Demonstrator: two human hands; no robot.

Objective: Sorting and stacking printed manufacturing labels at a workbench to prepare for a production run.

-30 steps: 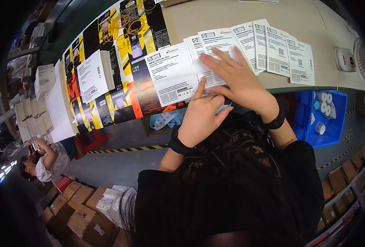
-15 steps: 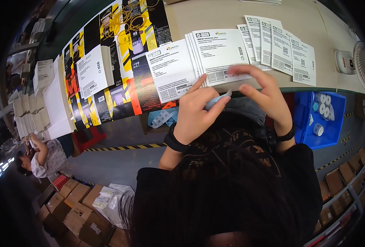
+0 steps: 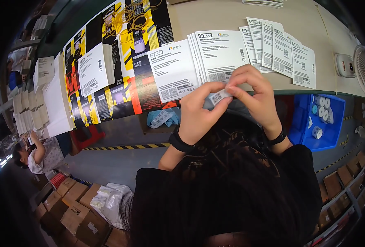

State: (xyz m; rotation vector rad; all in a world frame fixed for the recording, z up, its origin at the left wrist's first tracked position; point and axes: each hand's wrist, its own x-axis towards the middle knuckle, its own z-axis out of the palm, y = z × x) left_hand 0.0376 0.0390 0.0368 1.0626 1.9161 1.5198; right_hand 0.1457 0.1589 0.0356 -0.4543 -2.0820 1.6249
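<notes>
My left hand (image 3: pixel 196 113) is closed on a small strip of labels (image 3: pixel 218 98), white with a square code and a bluish backing. My right hand (image 3: pixel 256 96) pinches the strip's upper end, its fingertips meeting those of the left. Just beyond the hands lies a pile of white printed cards (image 3: pixel 219 51), its lower edge partly hidden by my fingers. Left of it and touching it is another white card (image 3: pixel 174 70). Several more cards (image 3: pixel 282 51) are fanned out to the right.
Yellow rubber bands (image 3: pixel 127 20) lie on printed packaging sheets (image 3: pixel 139 78) at the left, near a smaller card stack (image 3: pixel 92 70). A white fan (image 3: pixel 363 68) stands at the right. Below the table edge is a blue bin (image 3: pixel 330 131) with rolls. Another person (image 3: pixel 46 154) works far left.
My right hand has come left and closed on the label strip. The left hand has turned the strip so its printed face shows, and its index finger has left the cards.
</notes>
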